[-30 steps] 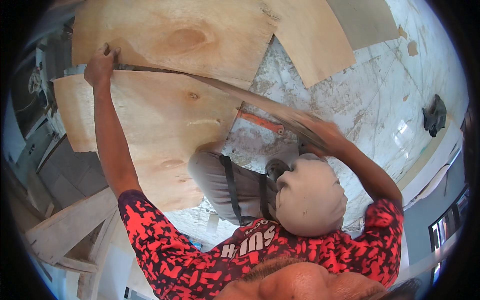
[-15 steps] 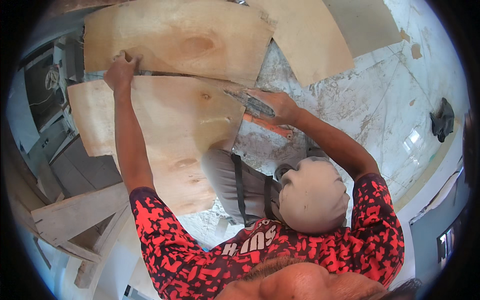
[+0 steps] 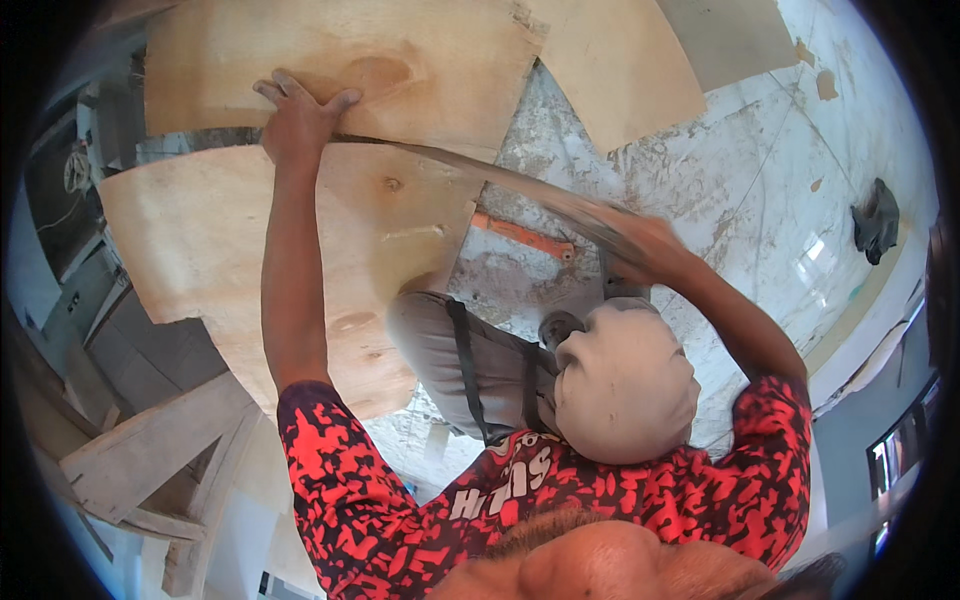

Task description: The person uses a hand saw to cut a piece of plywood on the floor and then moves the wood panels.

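Note:
My left hand (image 3: 300,118) lies on the far plywood panel (image 3: 440,60), fingers spread, at its near edge. A second plywood panel (image 3: 330,210) lies nearer to me, with a narrow dark gap between the two. My right hand (image 3: 645,248) is closed, blurred by motion, around what looks like the handle end of a handsaw (image 3: 540,190). The long, tapering blade runs left from that hand to the gap between the panels, close to my left hand. The grip itself is smeared. My bent knee, in grey trousers, rests by the near panel's right edge.
An orange strip-like piece (image 3: 522,236) lies on the dusty tiled floor (image 3: 690,190). More sheets, one tan (image 3: 630,80) and one greyish (image 3: 735,45), lie at the far right. A black crumpled item (image 3: 875,222) is farther right. Wooden boards (image 3: 150,450) stand at the left.
My right hand has pulled back to the right, and more of the blade shows. My left hand has moved right and its fingers have spread on the far panel.

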Motion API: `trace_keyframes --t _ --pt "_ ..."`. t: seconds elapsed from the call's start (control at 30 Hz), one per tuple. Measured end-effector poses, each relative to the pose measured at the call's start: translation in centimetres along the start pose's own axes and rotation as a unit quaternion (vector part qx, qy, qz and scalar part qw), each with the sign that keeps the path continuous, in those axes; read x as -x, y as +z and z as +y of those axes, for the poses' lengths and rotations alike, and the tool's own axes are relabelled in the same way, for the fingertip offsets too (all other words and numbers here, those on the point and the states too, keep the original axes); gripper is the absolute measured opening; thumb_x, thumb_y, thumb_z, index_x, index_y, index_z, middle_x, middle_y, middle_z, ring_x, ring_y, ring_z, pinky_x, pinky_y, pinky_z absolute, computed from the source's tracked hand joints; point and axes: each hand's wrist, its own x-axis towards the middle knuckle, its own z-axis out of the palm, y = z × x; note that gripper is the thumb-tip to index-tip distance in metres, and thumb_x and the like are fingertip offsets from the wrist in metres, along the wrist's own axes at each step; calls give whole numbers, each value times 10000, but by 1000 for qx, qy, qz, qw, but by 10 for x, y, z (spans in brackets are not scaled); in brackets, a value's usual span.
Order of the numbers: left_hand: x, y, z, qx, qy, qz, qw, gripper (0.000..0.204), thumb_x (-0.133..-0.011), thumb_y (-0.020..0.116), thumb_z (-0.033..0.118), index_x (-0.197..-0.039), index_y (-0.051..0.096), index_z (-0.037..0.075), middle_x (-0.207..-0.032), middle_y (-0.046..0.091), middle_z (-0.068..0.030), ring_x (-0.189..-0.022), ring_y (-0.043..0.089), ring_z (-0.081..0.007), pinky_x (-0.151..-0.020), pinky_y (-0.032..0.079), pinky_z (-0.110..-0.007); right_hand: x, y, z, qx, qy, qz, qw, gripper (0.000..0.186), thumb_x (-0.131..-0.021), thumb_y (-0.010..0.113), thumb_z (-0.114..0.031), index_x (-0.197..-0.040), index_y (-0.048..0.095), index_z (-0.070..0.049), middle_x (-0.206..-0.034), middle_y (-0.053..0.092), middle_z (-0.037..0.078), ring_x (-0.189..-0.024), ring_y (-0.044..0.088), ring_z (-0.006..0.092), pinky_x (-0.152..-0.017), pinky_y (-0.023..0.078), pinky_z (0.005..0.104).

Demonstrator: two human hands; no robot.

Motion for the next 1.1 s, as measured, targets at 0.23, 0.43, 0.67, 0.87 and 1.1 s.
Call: trace_keyframes --t 0.23,0.43,0.67,0.87,1.1 --pt "-2 -8 12 -12 -15 -8 1000 1184 -659 591 772 -1432 195 -32 -1468 215 -310 -1021 623 -378 -770 542 -435 32 -18 1 27 26 6 999 718 -644 599 -56 -1344 445 -108 -1200 596 160 -938 621 339 -761 527 381" --pt "-4 -1 9 -24 -14 -37 999 1144 -673 570 775 -1436 222 -3 -1475 232 -282 -1063 608 -356 -793 532 -442 -56 44 36 -83 -191 142 968 835 -616 645 -39 -1404 374 -94 -1143 614 169 -930 619 351 -782 517 382" --pt "-3 -1 5 -14 -7 -6 1000 1109 -690 575 757 -1436 230 12 -1476 244 -267 -1002 637 -347 -757 541 -431 103 -12 55 -31 -69 55 996 744 -701 688 -108 -1382 397 -173 -1267 561 108 -1032 598 315 -796 519 373" --pt "-5 -4 14 -23 -20 -5 1000 1086 -691 595 738 -1426 236 23 -1473 249 -268 -965 647 -359 -728 547 -425 -91 28 0 -96 -144 112 979 686 -775 682 -238 -1386 390 -131 -1140 631 124 -964 622 315 -800 517 400" --pt "-1 9 -6 -28 11 10 1000 1081 -680 594 747 -1424 259 37 -1464 271 -260 -962 646 -365 -732 549 -425 -1 15 15 -63 -68 54 994 736 -705 740 -186 -1367 424 -138 -1181 615 129 -1000 619 342 -824 520 404"
